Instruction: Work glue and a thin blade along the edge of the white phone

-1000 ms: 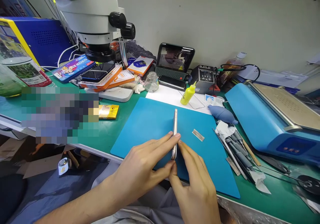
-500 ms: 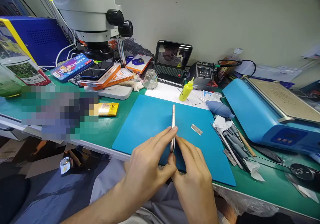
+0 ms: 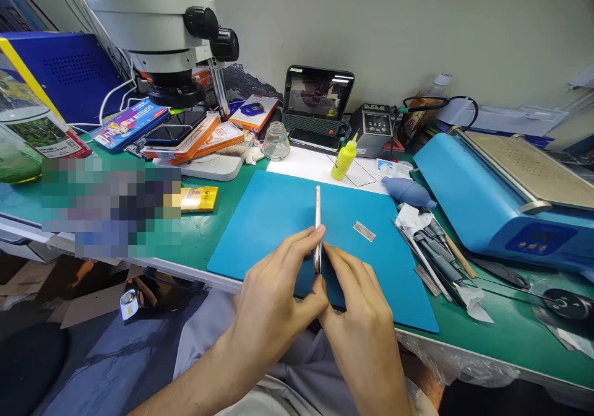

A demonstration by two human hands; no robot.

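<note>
A smartphone (image 3: 318,208) stands on its long edge, its thin gold-toned side turned up toward me, over the blue mat (image 3: 273,212). My left hand (image 3: 278,286) grips it from the left, fingertips on the near part and thumb at the near end. From the other side my right hand (image 3: 359,304) presses its fingers against the phone, with its thumb beside the left thumb. The phone's screen and back faces are almost edge-on to me. To the right of the phone a thin metal blade (image 3: 364,231) lies on the mat.
Behind the mat stand a yellow dropper bottle (image 3: 344,159) and a glass jar (image 3: 276,141). A blue air blower (image 3: 408,192), tools (image 3: 436,252) and a blue heating plate (image 3: 492,199) are at right. A microscope (image 3: 158,38) overhangs boxed parts (image 3: 195,143) at left.
Both hands keep their grip on the phone. The left fingertips have shifted slightly along its upper edge. The whole view has moved a little.
</note>
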